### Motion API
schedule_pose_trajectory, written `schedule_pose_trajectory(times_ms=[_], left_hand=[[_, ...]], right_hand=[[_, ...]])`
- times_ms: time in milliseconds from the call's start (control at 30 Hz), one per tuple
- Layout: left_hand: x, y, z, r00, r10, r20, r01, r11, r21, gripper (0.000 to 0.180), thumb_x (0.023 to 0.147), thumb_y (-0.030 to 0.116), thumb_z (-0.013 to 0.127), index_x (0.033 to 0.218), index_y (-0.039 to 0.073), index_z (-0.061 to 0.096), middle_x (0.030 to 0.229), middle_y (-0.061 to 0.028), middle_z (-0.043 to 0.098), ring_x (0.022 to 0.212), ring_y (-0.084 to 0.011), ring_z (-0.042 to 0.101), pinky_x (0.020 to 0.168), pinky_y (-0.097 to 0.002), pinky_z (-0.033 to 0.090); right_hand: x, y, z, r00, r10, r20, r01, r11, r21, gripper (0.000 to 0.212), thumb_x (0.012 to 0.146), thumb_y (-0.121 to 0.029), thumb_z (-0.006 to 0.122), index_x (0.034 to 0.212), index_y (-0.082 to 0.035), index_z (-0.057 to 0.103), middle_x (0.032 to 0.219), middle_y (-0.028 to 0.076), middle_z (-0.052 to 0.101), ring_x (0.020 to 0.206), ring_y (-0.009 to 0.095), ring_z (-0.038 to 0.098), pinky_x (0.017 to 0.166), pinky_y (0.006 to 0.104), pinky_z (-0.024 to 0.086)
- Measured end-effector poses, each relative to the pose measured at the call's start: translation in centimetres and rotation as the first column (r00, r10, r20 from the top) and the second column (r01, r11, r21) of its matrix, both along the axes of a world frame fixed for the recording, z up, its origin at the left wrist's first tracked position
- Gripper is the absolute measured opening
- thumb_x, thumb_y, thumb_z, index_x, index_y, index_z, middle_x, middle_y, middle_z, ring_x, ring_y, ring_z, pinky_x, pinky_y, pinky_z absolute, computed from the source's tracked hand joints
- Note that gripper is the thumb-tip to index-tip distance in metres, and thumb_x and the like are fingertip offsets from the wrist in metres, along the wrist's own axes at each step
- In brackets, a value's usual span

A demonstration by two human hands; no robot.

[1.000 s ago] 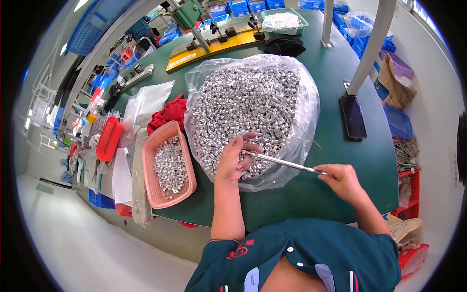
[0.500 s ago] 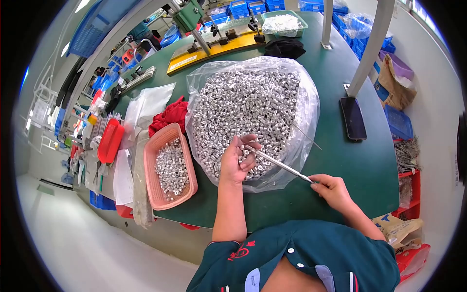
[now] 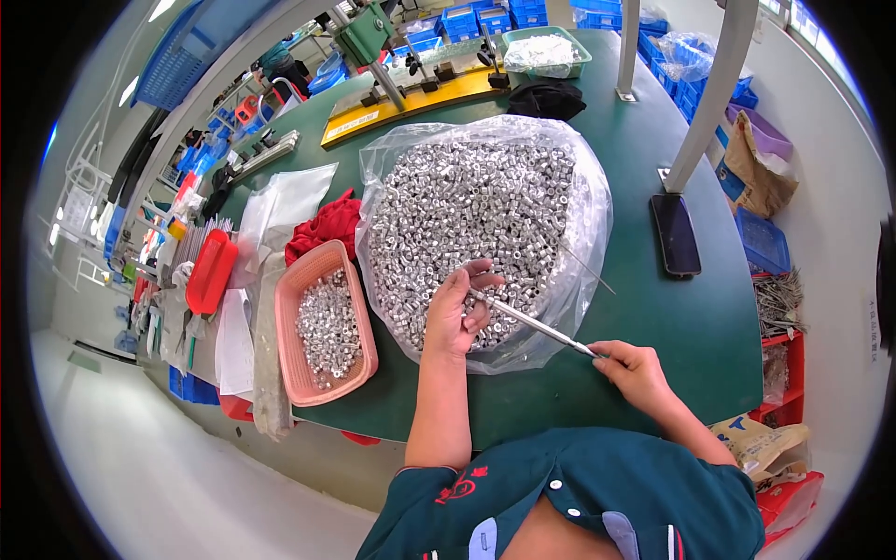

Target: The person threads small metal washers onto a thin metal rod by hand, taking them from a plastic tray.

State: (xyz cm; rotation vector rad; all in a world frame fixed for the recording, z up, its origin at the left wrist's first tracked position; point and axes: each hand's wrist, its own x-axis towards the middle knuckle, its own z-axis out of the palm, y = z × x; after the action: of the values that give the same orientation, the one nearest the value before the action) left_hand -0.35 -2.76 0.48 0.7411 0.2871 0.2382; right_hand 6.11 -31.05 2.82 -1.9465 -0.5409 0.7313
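Observation:
My right hand [image 3: 637,378] pinches the near end of a slim silver rod [image 3: 537,324], which slants up and left over the green table. Around the rod's far end the fingers of my left hand [image 3: 457,313] are curled, palm turned upward. Whether loose rings also lie in that palm, I cannot tell. Beneath the left hand, a large clear plastic bag [image 3: 597,201] lies spread open, heaped with small silver metal rings [image 3: 467,205]. A second thin rod [image 3: 590,268] sticks out over the bag's right side.
Left of the bag stands a pink basket [image 3: 364,369] partly filled with similar rings. Beyond it are a red cloth [image 3: 325,227] and a red tray [image 3: 213,273]. A phone [image 3: 676,235] lies by the metal post at right. A yellow-based fixture [image 3: 411,110] stands at the back.
My left hand has shifted slightly, its fingers closer round the rod's far end. The right hand still pinches the near end, and the whole view has moved a little.

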Motion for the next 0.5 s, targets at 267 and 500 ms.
schedule_pose_trajectory(times_ms=[267,500], left_hand=[[0.2,0.2,-0.5,0.997,0.019,0.074,-0.012,0.996,-0.092,0.037,0.094,0.029,0.043,0.114,-0.001,0.052,0.102,-0.0159,0.064,0.038,-0.0048,0.031,0.036,-0.0189,0.025],[0.8,-1.3,-0.4,0.999,-0.02,0.039,0.022,0.998,-0.053,0.045,0.093,0.04,0.044,0.108,-0.001,0.055,0.101,-0.0192,0.063,0.039,-0.0046,0.03,0.035,-0.0182,0.024]], right_hand=[[-0.6,0.6,-0.2,0.999,-0.039,-0.011,0.039,0.997,0.061,0.021,0.082,-0.01,0.062,0.102,-0.005,0.064,0.068,0.008,0.061,0.061,0.009,0.052,0.06,0.0246,0.045],[-0.5,1.6,-1.0,0.958,-0.099,0.27,0.049,0.982,0.185,0.021,0.081,-0.008,0.063,0.101,-0.005,0.064,0.067,0.006,0.059,0.061,0.008,0.05,0.059,0.0242,0.044]])
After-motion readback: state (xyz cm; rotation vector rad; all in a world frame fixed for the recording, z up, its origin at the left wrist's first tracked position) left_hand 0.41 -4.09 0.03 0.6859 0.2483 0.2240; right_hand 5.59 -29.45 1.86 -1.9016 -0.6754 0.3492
